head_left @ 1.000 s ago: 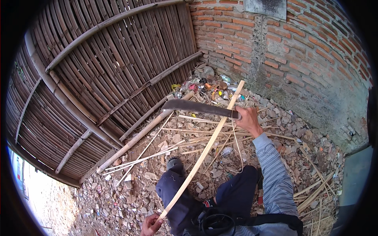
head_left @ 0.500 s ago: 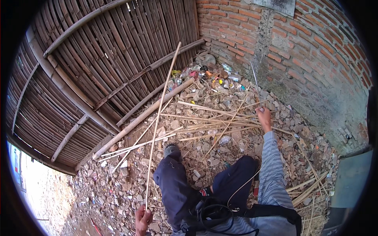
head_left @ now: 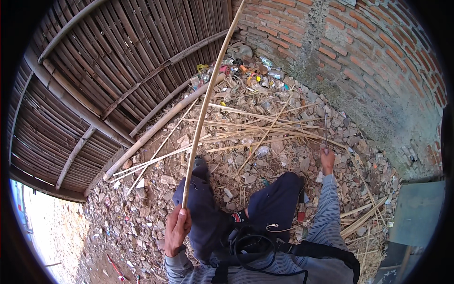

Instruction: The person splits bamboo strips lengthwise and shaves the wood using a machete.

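Observation:
My left hand (head_left: 177, 227), at the lower left, is closed round the near end of a long bamboo strip (head_left: 204, 113). The strip slants up and away past my left knee, and its far end reaches the top edge of the view. Out to the right, my right hand (head_left: 327, 161) is closed on the handle of a long, thin-bladed knife (head_left: 325, 120), its blade pointing away from me. Blade and strip are well apart. Between them, several loose bamboo strips (head_left: 246, 127) lie crossed over the rubble.
A bamboo-slat wall (head_left: 142, 57) rises on the left, with a thick bamboo pole (head_left: 156, 137) lying along its foot. Beyond stands a brick wall (head_left: 354, 52). Litter (head_left: 260, 75) gathers in the corner. More strips (head_left: 366, 220) lie at right, near a grey panel (head_left: 418, 213).
My left hand has risen and come inward, lifting the bamboo strip closer and higher. My right hand has shifted slightly down and right with the knife, whose blade now points more straight ahead.

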{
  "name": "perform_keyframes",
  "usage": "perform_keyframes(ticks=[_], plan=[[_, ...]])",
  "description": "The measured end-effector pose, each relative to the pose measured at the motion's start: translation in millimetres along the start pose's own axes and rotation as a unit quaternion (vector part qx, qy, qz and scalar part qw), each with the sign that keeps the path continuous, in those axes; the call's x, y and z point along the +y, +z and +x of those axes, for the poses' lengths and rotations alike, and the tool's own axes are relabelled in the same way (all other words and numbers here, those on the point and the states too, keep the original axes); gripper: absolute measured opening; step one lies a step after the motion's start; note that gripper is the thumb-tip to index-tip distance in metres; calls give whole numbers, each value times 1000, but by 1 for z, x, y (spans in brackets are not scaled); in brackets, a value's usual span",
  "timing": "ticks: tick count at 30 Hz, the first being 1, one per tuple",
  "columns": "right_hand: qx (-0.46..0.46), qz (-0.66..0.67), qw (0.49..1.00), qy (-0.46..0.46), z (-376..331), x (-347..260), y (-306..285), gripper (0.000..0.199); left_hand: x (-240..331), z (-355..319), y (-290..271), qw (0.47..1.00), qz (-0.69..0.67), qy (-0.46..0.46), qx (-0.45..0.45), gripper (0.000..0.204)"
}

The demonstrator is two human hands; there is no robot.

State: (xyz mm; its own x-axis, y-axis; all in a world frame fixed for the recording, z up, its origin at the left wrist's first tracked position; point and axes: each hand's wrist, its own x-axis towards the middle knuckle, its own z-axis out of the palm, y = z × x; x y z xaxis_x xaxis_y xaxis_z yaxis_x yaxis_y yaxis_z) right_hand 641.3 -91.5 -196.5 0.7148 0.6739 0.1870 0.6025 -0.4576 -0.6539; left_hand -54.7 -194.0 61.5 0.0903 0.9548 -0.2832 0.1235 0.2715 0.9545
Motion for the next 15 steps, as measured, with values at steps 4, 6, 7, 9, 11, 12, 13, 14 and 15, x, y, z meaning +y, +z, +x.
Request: perform_keyframes(ticks=[4,6,7,9,11,12,13,14,15], plan=[[1,88,996,-8,-5,-41,-24,25,28,20,25,998,-27,-6,-58,44],[-40,107,993,-7,-10,-73,-34,24,23,33,31,995,-32,2,-93,42],[-6,141,988,-68,-17,-87,-35,27,25,40,35,993,-26,3,-111,42],[-12,182,978,-105,-41,-125,-40,37,29,44,37,993,-34,-19,-110,42],[-84,254,962,-50,-73,-169,-57,48,31,47,41,991,-46,-46,-118,44],[-120,323,939,-17,-89,-185,-61,54,31,49,45,991,-46,-46,-116,44],[-117,339,933,-31,-103,-200,-59,60,32,50,48,991,-40,-58,-118,44],[-119,341,932,-30,-116,-219,-59,60,33,50,49,990,-34,-71,-118,44],[-141,364,919,-60,-129,-238,-57,59,33,50,49,989,-39,-69,-125,43]])
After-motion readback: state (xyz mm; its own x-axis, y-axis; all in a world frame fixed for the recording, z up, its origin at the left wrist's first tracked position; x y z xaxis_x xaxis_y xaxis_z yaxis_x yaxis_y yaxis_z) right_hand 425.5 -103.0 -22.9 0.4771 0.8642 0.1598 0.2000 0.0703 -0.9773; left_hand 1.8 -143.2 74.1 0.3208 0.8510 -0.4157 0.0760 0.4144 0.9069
